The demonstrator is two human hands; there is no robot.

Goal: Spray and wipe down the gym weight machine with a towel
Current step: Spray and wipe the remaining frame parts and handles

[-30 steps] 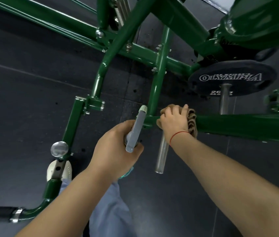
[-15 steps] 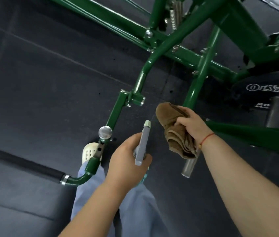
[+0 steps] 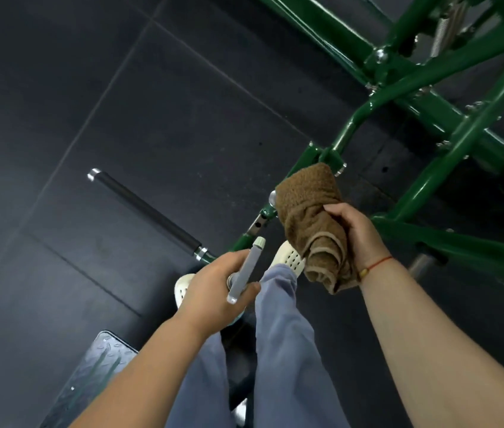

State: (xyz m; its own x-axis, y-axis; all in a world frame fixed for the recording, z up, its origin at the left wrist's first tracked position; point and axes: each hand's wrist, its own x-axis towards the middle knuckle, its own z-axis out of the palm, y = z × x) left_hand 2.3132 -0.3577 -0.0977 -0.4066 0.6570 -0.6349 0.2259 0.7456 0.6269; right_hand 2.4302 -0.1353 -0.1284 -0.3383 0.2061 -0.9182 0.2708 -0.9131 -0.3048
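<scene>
Just beyond the right hand (image 3: 359, 234) gripping the towel (image 3: 310, 217), the green frame (image 3: 460, 244) slants away; the left hand (image 3: 213, 290) clasps the sprayer (image 3: 245, 271).

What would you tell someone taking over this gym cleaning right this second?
Left hand: grip closed round the spray bottle.
Right hand: grip on the bunched brown towel, held in front of the green frame; whether it touches the frame is unclear.
Done: no wet or wiped patches can be made out from this view.
Left: spray and wipe the green tubes, and probably the black handle too.
</scene>
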